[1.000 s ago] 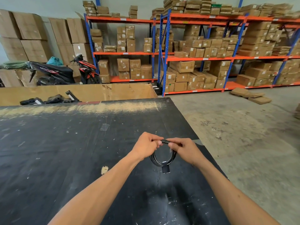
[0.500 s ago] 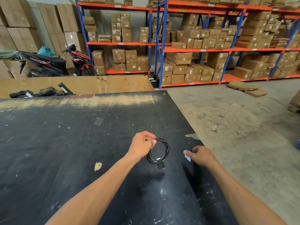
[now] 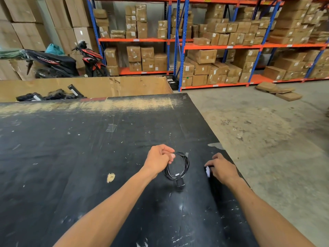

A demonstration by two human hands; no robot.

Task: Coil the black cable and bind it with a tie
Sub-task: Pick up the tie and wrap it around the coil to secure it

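Note:
The black cable (image 3: 185,164) is wound into a small loop and hangs just above the black table (image 3: 71,157). My left hand (image 3: 158,160) grips the loop at its upper left side. A black plug (image 3: 180,182) dangles at the loop's bottom. My right hand (image 3: 222,168) rests on the table to the right of the coil, apart from it, with its fingertips pinching a small white piece (image 3: 207,171), which may be the tie.
The table's right edge (image 3: 229,157) runs close by my right hand, with concrete floor beyond. A cardboard bin (image 3: 106,86) with black items stands behind the table. Shelves of cartons (image 3: 213,56) and a motorbike (image 3: 71,63) fill the background.
My right hand has let go of the coil and moved right down to the table, onto the white piece. My left hand keeps the coil. The view has tilted down slightly.

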